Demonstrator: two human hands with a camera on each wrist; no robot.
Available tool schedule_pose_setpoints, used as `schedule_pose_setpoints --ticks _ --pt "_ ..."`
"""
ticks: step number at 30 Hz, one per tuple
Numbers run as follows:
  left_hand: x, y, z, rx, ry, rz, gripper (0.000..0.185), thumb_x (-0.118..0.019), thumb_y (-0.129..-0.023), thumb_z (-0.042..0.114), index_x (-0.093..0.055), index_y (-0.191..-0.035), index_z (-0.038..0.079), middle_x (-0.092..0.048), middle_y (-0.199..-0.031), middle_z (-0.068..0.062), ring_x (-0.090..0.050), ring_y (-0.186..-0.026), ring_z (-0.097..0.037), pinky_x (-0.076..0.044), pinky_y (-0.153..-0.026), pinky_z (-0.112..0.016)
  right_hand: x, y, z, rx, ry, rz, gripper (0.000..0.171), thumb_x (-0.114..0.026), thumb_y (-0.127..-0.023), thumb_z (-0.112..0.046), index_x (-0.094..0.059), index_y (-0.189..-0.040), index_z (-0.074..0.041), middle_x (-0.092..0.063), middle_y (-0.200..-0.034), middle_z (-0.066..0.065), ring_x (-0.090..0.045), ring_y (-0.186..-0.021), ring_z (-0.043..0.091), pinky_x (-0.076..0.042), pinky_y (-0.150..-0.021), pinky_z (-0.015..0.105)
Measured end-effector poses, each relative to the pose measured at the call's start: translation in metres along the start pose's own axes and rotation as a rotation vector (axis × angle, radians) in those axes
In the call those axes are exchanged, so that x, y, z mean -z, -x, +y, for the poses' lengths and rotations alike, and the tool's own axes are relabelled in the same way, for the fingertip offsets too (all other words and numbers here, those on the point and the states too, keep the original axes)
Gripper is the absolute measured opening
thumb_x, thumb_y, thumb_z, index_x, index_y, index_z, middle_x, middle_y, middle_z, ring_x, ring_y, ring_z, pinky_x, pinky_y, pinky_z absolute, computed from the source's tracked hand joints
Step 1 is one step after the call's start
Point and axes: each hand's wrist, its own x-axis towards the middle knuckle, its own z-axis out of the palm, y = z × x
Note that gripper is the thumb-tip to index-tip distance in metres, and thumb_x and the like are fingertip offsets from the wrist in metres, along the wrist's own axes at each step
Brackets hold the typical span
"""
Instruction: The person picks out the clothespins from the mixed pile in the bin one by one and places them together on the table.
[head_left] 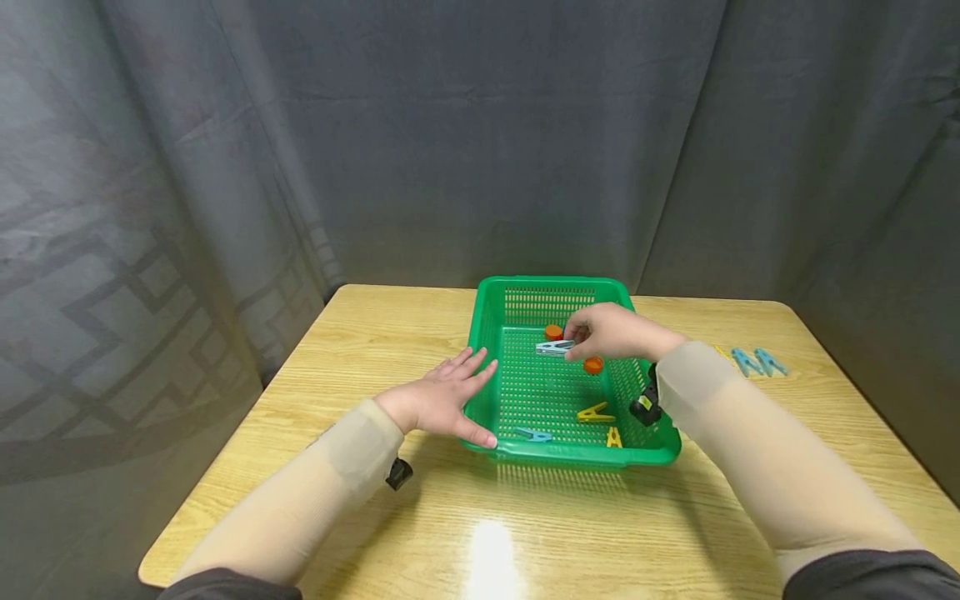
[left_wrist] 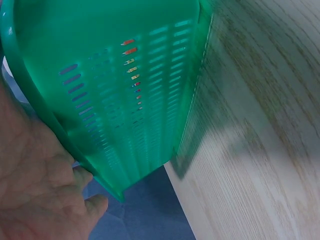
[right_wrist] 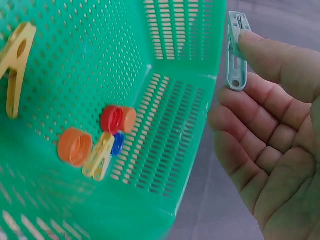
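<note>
My right hand point(head_left: 611, 331) pinches a pale blue clothespin point(head_left: 553, 347) between thumb and fingers above the far part of a green plastic basket point(head_left: 577, 452). The right wrist view shows that clothespin point(right_wrist: 237, 55) near the basket's rim. Spread fingers of my left hand point(head_left: 446, 402) rest on the basket's left rim, the thumb at the near left corner. Inside lie yellow clothespins point(head_left: 596, 414), a blue clothespin point(head_left: 534, 434) and orange caps point(head_left: 593, 365). A red cap point(right_wrist: 111, 119) and a blue cap point(right_wrist: 118, 144) show in the right wrist view.
Right of the basket, two blue clothespins point(head_left: 770, 362) lie on the wooden table point(head_left: 360, 350), with a yellow clothespin point(head_left: 723, 354) partly hidden by my right forearm. Grey curtains point(head_left: 480, 167) hang behind the table and at both sides.
</note>
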Motion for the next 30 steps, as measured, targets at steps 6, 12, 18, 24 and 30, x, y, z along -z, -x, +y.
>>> schedule_pose_setpoints --ticks 6,12,18,24,30 --pt "0.000 0.000 -0.001 -0.001 0.003 0.001 0.114 -0.062 -0.076 0.072 -0.002 -0.156 0.017 0.012 -0.160 -0.001 0.013 -0.146 -0.024 -0.002 -0.116 -0.048 0.012 0.015 0.008 -0.011 -0.031 0.035 0.025 -0.074 -0.085 -0.023 -0.067 -0.104 -0.008 -0.066 -0.097 0.003 -0.059 -0.086 0.018 -0.049 -0.079 0.039" --pt "-0.001 -0.001 -0.001 0.006 0.009 0.000 0.114 -0.063 -0.075 0.072 -0.003 -0.156 0.018 0.012 -0.161 -0.001 0.014 -0.146 -0.022 -0.002 -0.116 -0.048 0.022 0.033 0.020 -0.029 -0.037 0.089 0.029 -0.074 -0.085 -0.025 -0.067 -0.107 -0.006 -0.066 -0.099 0.003 -0.061 -0.090 0.019 -0.051 -0.081 0.042" --pt "0.000 0.000 0.000 0.005 0.010 0.000 0.114 -0.062 -0.075 0.072 -0.002 -0.156 0.019 0.012 -0.161 -0.001 0.014 -0.146 -0.023 -0.002 -0.116 -0.048 0.030 0.050 0.031 -0.076 -0.038 0.135 0.029 -0.074 -0.085 -0.026 -0.066 -0.105 -0.006 -0.067 -0.094 0.002 -0.061 -0.083 0.019 -0.052 -0.075 0.040" --pt "0.000 -0.001 -0.001 0.002 0.006 0.000 0.114 -0.061 -0.076 0.073 -0.002 -0.156 0.019 0.012 -0.160 -0.001 0.014 -0.146 -0.024 -0.001 -0.116 -0.048 0.036 0.066 0.042 -0.149 -0.086 0.160 0.028 -0.073 -0.086 -0.026 -0.065 -0.101 -0.004 -0.064 -0.088 0.004 -0.056 -0.077 0.021 -0.048 -0.067 0.033" --pt "0.000 -0.001 -0.001 0.003 0.011 -0.004 0.114 -0.062 -0.075 0.073 -0.001 -0.156 0.019 0.013 -0.160 0.000 0.014 -0.146 -0.023 -0.001 -0.116 -0.048 0.037 0.083 0.059 -0.175 -0.102 0.190 0.028 -0.071 -0.088 -0.026 -0.064 -0.102 -0.003 -0.063 -0.087 0.005 -0.054 -0.076 0.022 -0.045 -0.065 0.034"
